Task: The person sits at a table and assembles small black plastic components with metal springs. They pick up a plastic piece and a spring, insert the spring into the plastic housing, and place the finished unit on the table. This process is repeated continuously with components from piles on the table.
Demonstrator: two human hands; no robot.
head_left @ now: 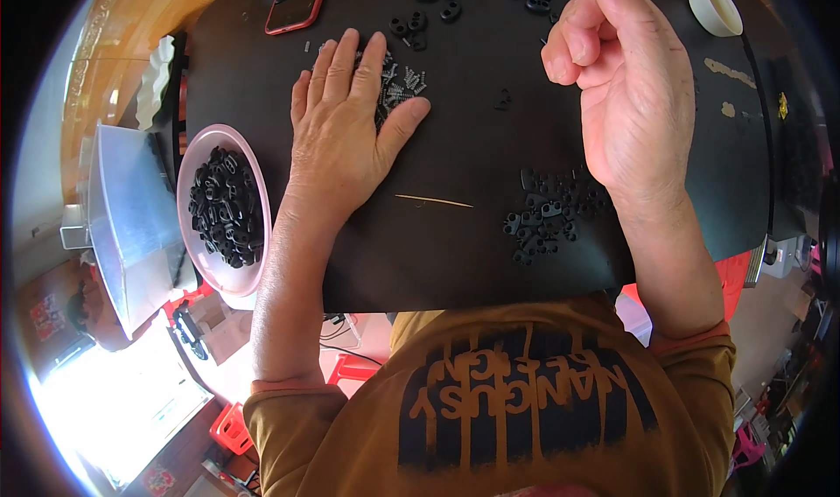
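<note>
My left hand (337,134) lies flat on the dark table with its fingers spread. Under and beside it is a pile of small metal springs (409,81). Raised over the right side of the table, my right hand (634,94) has its fingers curled in and its thumb reaching the top edge of the view. Whatever it may hold is hidden. Below it sits a heap of small black two-holed plastic parts (547,217), which look like cord-lock pieces. Between the hands lies a small black piece (502,100).
A pink bowl (257,265) full of black plastic parts stands at the left table edge. More black parts (451,12) are scattered at the far side. A red-edged phone (297,3), a thin wooden stick (435,201) and a round cream-coloured container (715,9) also rest there.
</note>
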